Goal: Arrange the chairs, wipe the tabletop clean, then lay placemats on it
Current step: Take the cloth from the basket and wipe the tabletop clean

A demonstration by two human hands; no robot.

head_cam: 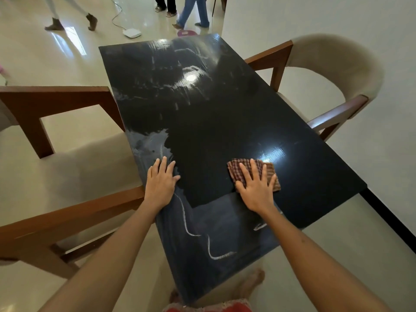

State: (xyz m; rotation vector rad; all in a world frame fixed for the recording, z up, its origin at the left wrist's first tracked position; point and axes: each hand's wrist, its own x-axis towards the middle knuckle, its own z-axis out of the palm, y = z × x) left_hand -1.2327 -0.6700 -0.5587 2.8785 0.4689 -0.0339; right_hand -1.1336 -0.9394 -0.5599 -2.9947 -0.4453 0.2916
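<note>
Glossy black tabletop [225, 122] streaked with white smears, right hand [256, 188] flat on checked cloth [252, 170], left hand [161, 183] flat, empty

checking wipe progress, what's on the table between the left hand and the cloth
In the head view, only bare dark tabletop lies between the left hand and the checked cloth under the right hand.

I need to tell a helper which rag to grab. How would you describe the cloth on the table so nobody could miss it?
Find the long black tabletop between two wooden armchairs. Near its right edge, at the near end, a folded cloth lies flat under the right hand. It is the only fabric on the table, checked in dark red and brown; the left hand rests on bare surface.
</note>
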